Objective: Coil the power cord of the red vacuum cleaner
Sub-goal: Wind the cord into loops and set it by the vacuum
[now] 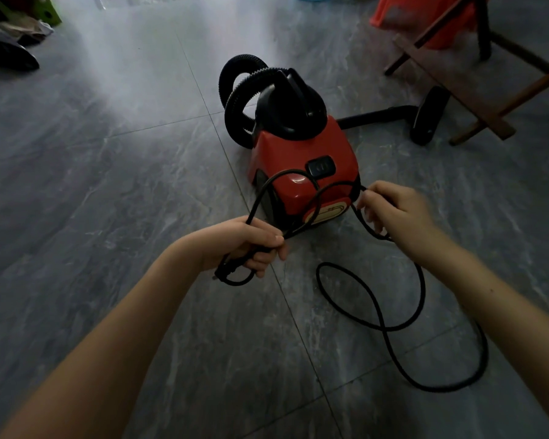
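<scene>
My left hand (251, 245) is clenched around the black power cord (374, 307), its plug end half hidden below my fist. One loop rises before the red vacuum cleaner (303, 166). My blurred right hand (393, 210) pinches the cord; slack curls across the grey floor (108, 185).

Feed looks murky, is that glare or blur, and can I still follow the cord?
Head view: dim overall, with hazy glare washing the floor at upper left; wide-angle bending at the edges; right hand slightly motion-blurred, left hand sharper; black power cord reads clearly against the grey tiles, less so across the red vacuum cleaner.
</scene>
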`<action>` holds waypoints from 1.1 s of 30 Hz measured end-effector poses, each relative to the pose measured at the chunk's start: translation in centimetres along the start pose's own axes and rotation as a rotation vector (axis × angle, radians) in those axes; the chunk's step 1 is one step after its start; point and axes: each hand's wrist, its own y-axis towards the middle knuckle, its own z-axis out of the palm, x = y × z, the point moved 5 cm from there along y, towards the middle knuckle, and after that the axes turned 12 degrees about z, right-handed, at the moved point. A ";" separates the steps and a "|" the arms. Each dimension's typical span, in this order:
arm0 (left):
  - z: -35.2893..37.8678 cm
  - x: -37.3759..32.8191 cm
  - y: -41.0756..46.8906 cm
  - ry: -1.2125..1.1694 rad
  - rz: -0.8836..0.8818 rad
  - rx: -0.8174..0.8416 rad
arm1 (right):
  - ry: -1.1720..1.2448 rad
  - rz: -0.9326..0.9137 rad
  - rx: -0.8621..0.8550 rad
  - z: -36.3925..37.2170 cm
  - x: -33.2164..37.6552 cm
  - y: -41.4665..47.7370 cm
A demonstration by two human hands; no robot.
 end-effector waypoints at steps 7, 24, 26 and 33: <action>0.3 -0.8 0.6 0.132 -0.032 0.041 | -0.032 0.040 0.408 2.1 1.3 -1.4; 0.3 -1.3 1.2 0.189 -0.010 -0.023 | 0.170 0.139 0.474 3.6 0.4 -1.8; 0.1 -1.5 1.2 0.206 0.013 -0.079 | 0.185 0.149 0.470 3.6 0.2 -1.6; -1.7 -1.8 0.8 0.282 0.085 -0.266 | 0.214 0.154 0.437 3.0 -0.4 -1.3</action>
